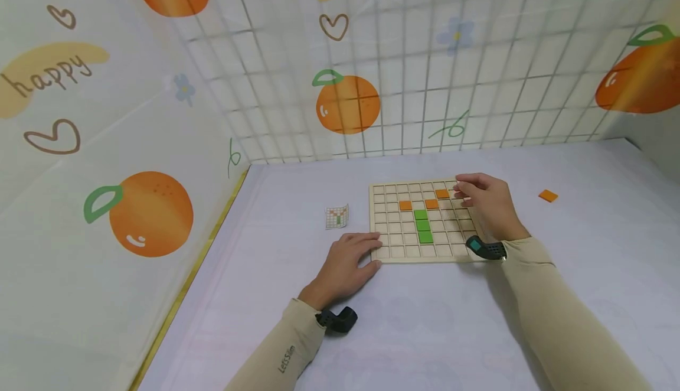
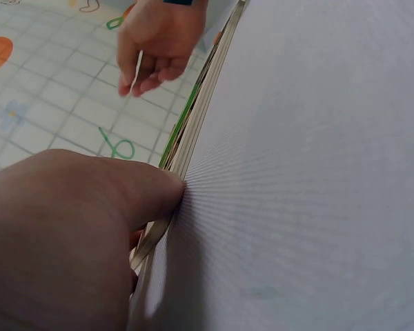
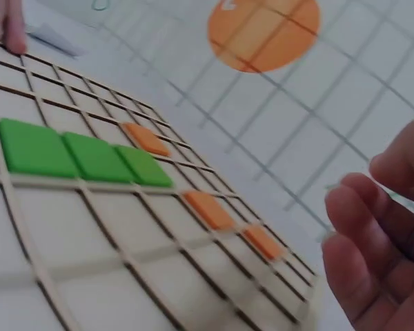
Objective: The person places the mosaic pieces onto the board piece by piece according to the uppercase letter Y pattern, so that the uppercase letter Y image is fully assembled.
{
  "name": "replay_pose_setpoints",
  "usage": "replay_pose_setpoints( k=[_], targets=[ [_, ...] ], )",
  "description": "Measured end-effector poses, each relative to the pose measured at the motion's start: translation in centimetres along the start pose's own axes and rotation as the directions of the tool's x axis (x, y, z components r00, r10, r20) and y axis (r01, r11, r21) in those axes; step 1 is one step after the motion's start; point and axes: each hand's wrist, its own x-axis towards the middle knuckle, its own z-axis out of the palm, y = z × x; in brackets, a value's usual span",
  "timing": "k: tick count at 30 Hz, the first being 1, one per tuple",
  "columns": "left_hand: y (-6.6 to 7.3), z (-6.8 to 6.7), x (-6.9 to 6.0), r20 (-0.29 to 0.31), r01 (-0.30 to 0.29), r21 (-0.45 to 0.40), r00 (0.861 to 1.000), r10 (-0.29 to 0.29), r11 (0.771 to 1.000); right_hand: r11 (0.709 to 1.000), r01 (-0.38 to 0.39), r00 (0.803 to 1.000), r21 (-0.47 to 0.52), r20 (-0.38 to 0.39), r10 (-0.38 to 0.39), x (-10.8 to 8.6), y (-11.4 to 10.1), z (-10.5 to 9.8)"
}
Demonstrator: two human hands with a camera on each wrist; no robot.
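A pale wooden grid board (image 1: pixel 393 223) lies on the table. Three green square tiles (image 1: pixel 422 225) form a column in its middle cells. Beyond them, three orange tiles (image 3: pixel 209 209) occupy separate cells. My left hand (image 1: pixel 347 264) rests at the board's left side, fingertips on its edge and thumb by the near corner; the left wrist view has the thumb (image 2: pixel 155 193) against the rim. Above the board's far right part, my right hand (image 1: pixel 491 202) hovers with loosely bent fingers (image 3: pixel 352 269), and no tile shows between them.
A small card printed with a coloured grid pattern (image 1: pixel 337 217) lies left of the board. One loose orange tile (image 1: pixel 548 195) is on the white tabletop (image 1: pixel 600 249) to the right. Behind, a patterned curtain (image 1: pixel 287 84) hangs at the table's far edge.
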Motion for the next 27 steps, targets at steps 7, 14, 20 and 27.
replay_pose_setpoints(
  k=[7,14,20,27],
  targets=[
    [-0.2,0.2,0.0,-0.004,-0.009,0.010,1.000,0.009,1.000,0.997,-0.068,0.995,-0.025,-0.078,0.066,-0.7,0.7,-4.3],
    [-0.5,-0.1,-0.1,-0.009,-0.008,0.001,1.000,0.008,1.000,0.990,-0.141,0.978,-0.023,-0.157,0.135,-1.1,1.9,-8.0],
    [-0.3,0.0,-0.1,-0.012,-0.015,-0.019,1.000,0.015,1.000,0.983,-0.182,0.969,-0.028,-0.176,0.175,-1.2,2.8,-10.3],
    [-0.2,0.2,-0.1,-0.026,-0.022,-0.018,0.999,0.022,1.000,0.959,-0.251,0.939,-0.130,-0.272,0.209,-1.6,3.6,-12.3]
  ],
)
